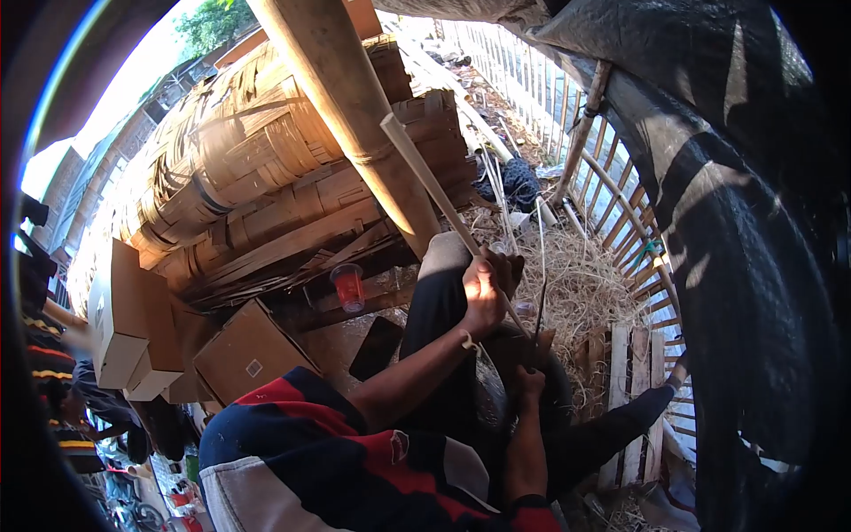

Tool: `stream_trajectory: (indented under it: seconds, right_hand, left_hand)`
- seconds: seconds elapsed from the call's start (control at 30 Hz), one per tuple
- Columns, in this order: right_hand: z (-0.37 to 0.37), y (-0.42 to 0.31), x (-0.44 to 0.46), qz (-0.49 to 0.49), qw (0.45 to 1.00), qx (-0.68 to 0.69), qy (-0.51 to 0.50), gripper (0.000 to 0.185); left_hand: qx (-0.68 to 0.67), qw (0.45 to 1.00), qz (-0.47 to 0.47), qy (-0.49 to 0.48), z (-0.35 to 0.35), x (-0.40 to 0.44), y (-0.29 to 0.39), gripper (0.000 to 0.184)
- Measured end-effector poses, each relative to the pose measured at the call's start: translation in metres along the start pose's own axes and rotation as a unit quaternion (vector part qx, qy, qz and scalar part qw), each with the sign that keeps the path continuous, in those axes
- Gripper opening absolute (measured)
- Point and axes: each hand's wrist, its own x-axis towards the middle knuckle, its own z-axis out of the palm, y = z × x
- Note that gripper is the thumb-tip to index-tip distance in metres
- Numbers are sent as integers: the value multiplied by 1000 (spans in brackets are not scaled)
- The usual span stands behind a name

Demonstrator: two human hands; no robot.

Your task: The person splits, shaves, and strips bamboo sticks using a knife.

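Observation:
My left hand (484, 293) is closed around a long pale bamboo stick (430, 182). The stick slants from the upper middle down past my raised knee, and its low end runs toward my other hand. Lower down, my right hand (530, 383) is closed in front of my lap on what looks like a knife (540, 324). Its narrow dark blade points upward, close beside the stick's low end. Shadow hides the handle and the exact contact between blade and stick.
Curly shavings (576, 301) cover the ground by a bamboo fence (638, 226). Stacked woven bamboo panels (257, 151) stand behind a thick bamboo post (341, 97). A red-filled plastic cup (348, 288), a dark phone-like slab (376, 348) and cardboard boxes (253, 350) are at left. Black tarp (736, 239) hangs right.

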Motion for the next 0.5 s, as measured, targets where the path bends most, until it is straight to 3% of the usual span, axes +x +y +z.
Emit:
stream_trajectory:
  seconds: [0.17, 0.5]
  right_hand:
    - [-8, -4, -6, -34, 999, -32, 11, 43]
    - [-4, -2, -2, 6, 999, -26, -23, 49]
  left_hand:
    - [-45, 998, 19, -40, -8, -14, 1, 45]
    - [-31, 999, -3, -23, -6, -10, 2, 47]
